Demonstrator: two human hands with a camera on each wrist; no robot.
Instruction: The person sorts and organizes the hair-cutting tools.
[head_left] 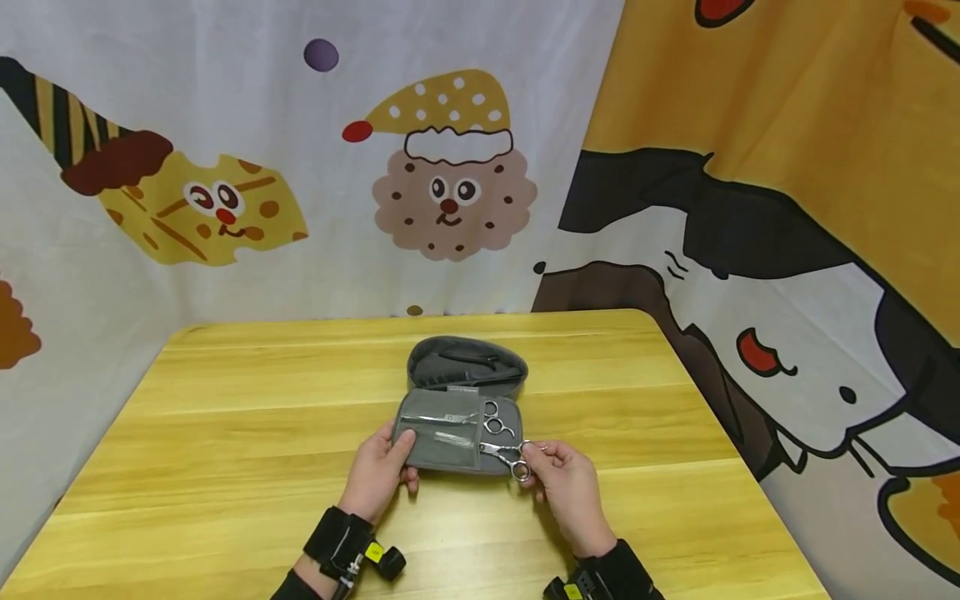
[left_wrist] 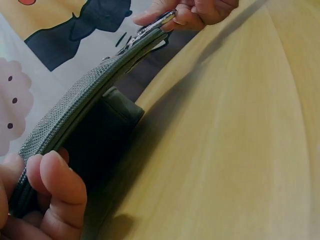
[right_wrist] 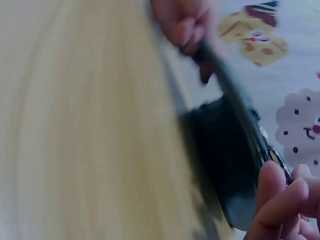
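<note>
Table [head_left: 262, 408] spreads wide beyond case [head_left: 442, 427] edges; left hand [head_left: 377, 472] pinches case, right hand [head_left: 572, 492] scissors [head_left: 501, 452].

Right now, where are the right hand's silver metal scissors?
Head view: the silver metal scissors overhang the right edge of the grey fabric case, blades in its clear plastic pocket, handles pinched by the right hand.

The scissor case's flap [head_left: 442, 461] lies between left hand [head_left: 377, 472] and right hand [head_left: 567, 482], nearer scissors [head_left: 492, 449] touching the latter, compartment [head_left: 424, 363] beyond both.
</note>
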